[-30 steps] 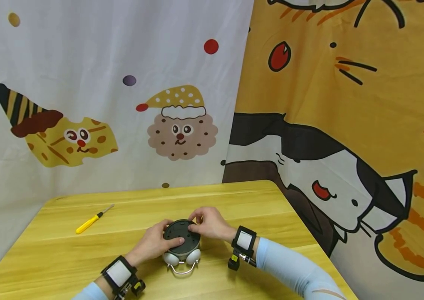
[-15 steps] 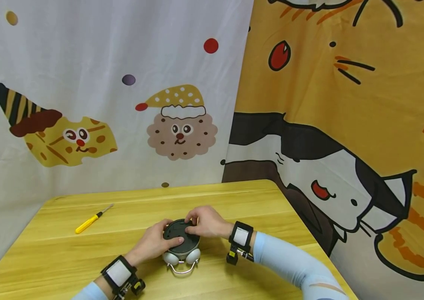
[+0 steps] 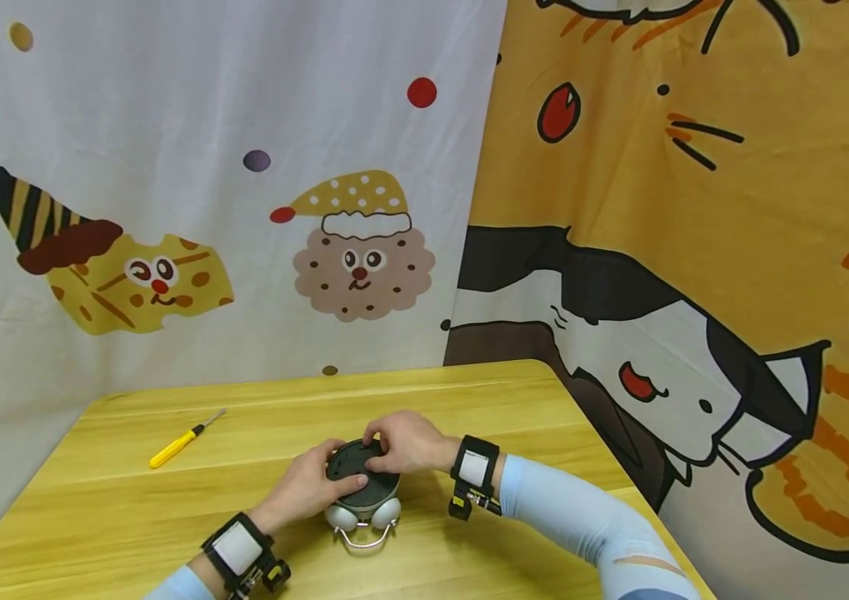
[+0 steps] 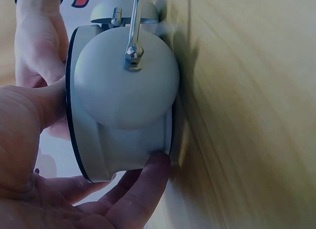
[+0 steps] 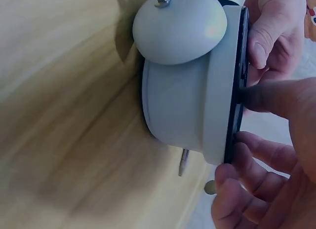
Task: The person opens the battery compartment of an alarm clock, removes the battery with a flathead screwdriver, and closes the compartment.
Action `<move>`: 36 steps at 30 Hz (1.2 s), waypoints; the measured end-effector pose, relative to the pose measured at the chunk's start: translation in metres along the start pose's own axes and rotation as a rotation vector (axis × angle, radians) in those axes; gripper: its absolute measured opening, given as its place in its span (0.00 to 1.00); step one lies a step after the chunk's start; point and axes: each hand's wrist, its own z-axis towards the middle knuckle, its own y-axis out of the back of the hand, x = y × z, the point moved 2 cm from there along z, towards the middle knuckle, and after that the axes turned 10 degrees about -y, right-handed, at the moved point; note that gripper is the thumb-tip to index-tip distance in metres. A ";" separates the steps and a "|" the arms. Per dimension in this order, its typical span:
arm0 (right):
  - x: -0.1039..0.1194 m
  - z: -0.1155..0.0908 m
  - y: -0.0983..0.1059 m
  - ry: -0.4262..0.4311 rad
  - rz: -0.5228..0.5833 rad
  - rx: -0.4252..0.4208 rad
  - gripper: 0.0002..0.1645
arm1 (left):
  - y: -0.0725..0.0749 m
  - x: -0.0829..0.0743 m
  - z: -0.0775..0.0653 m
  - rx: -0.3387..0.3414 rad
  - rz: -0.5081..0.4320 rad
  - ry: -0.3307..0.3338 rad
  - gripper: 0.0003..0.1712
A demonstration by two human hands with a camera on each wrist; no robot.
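A twin-bell alarm clock (image 3: 349,458) lies face down on the table, its dark back upward. Its pale bells (image 3: 387,512) and wire handle (image 3: 366,546) point toward the person. The left hand (image 3: 304,487) grips the clock's left side, thumb on the back cover and fingers round the pale body (image 4: 131,145). At the far right edge, the right hand (image 3: 407,443) has its thumb (image 5: 269,96) pressed on the black back and its curled fingers at the rim. A small metal leg (image 5: 183,162) sticks out of the casing. The clock's face is hidden underneath.
A yellow-handled screwdriver (image 3: 177,447) lies at the left of the wooden table (image 3: 506,400), its shaft pointing away to the right. Cartoon-printed curtains (image 3: 192,100) hang behind the table and along its right side.
The right hand has shifted slightly left over the clock's back, its forearm following. The left hand and the clock stay in place.
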 end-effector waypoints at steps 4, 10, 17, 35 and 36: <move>0.007 0.001 0.003 -0.002 -0.092 0.033 0.22 | 0.000 -0.002 0.000 -0.006 0.001 -0.013 0.40; 0.019 0.005 0.008 -0.054 -0.192 0.121 0.24 | -0.001 -0.002 0.001 -0.006 0.007 -0.014 0.39; 0.030 0.005 0.013 -0.100 -0.258 0.177 0.22 | -0.002 -0.001 0.001 0.003 -0.004 -0.019 0.39; 0.036 0.014 0.017 -0.098 -0.343 0.220 0.21 | -0.003 0.002 0.003 0.003 0.013 -0.009 0.42; 0.036 0.014 0.017 -0.099 -0.341 0.222 0.21 | -0.003 0.002 0.004 0.004 0.013 -0.007 0.42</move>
